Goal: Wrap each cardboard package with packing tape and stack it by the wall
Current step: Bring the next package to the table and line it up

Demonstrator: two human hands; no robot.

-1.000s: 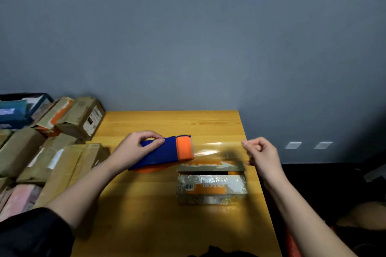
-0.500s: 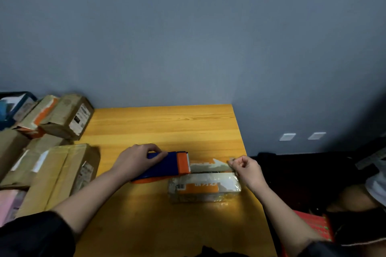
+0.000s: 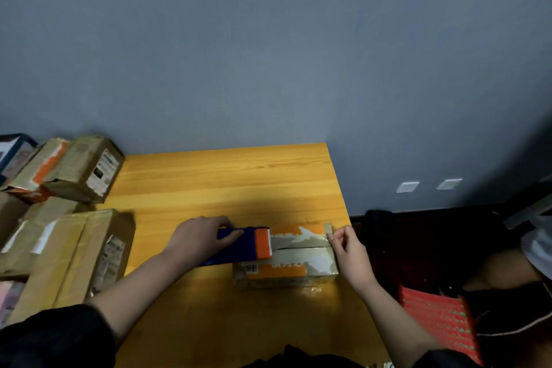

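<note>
Tape runs taut between the two hands so it lays flat: left hand (image 3: pixel 201 237) fingers wrap the blue-orange dispenser (image 3: pixel 246 245), right hand (image 3: pixel 348 251) fingers pinch the tape end at the cardboard package (image 3: pixel 286 266), which rests on the tabletop (image 3: pixel 224 182) between both hands.

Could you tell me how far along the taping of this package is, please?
Done: the package sits on the table, its front already glossy with tape. In hand: the left hand holds the dispenser on top while the right hand pinches the tape end at the right edge. Left: cutting the strip and stacking it by the wall.
</note>
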